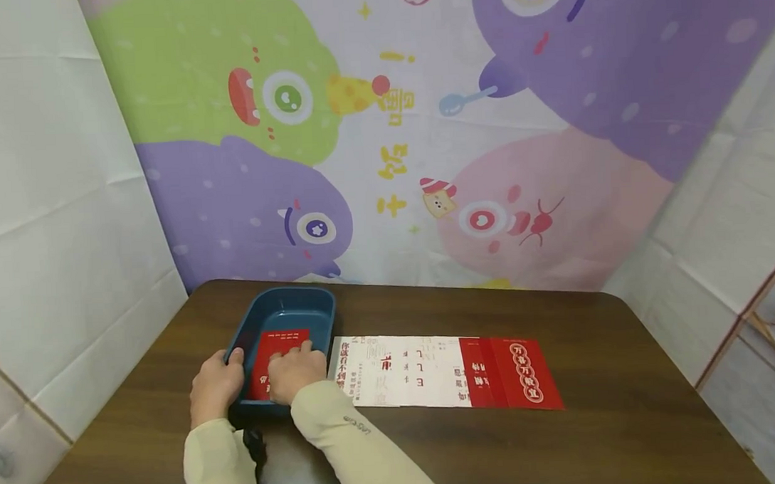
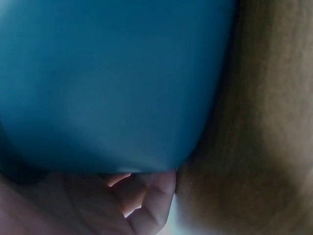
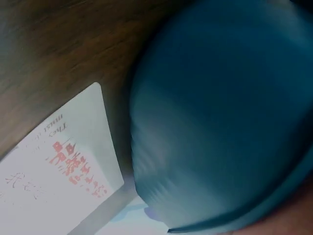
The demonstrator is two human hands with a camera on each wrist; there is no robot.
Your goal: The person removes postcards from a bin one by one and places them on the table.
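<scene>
A blue rectangular tray (image 1: 334, 311) stands at the table's left side, with a red envelope (image 1: 285, 342) lying inside it. My left hand (image 1: 214, 387) grips the tray's near left side, thumb at the rim; in the left wrist view its curled fingers (image 2: 154, 200) show against the tray's outer wall (image 2: 117, 88). My right hand (image 1: 296, 373) reaches over the near right rim, fingers bent down onto the red envelope and covering part of it; I cannot tell whether they pinch it. The right wrist view shows mostly the tray's outside (image 3: 220, 112).
Right of the tray, white printed cards (image 1: 398, 373) lie in an overlapping row, ending in red envelopes (image 1: 527, 372) with light lettering. One white card's corner (image 3: 93, 127) lies close to the tray. Behind the brown table (image 1: 557, 314) hangs a cartoon-printed cloth (image 1: 383, 128).
</scene>
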